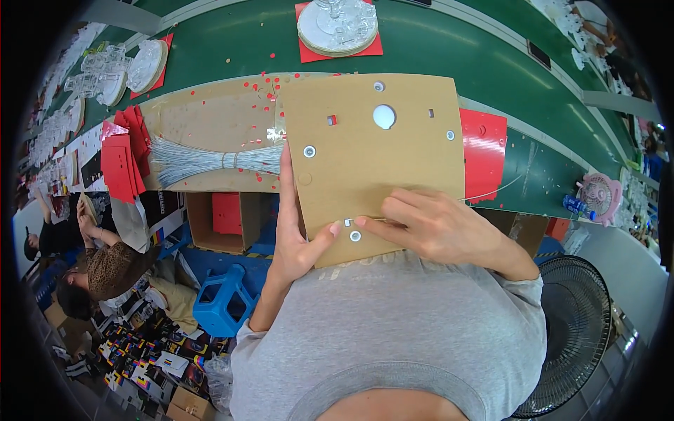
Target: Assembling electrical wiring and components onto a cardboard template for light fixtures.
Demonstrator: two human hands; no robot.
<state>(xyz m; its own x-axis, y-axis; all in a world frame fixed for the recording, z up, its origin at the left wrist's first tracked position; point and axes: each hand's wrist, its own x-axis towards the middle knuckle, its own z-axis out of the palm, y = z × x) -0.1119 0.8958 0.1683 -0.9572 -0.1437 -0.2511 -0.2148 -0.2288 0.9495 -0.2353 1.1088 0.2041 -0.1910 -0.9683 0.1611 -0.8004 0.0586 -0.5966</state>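
Observation:
A square tan board (379,161) is tilted up in front of my chest. It has a large round hole, small slots and several metal-rimmed holes. My left hand (295,242) grips its left edge, fingers behind and thumb on the face near a lower slot (348,222). Across the lower right of the board lies my right hand (428,224), its index fingertip beside that slot and the other fingers curled; whatever they hold is hidden. A thin pale wire (502,187) sticks out to the right from beside this hand. Left of the board lies a tied bundle of silvery wires (203,161).
Red sheets lie stacked at left (121,165), and another red sheet (484,151) is right of the board. Clear plastic parts on white discs (337,31) stand at the back. A blue stool (223,298), a black fan (569,337) and a seated person (105,270) are around me.

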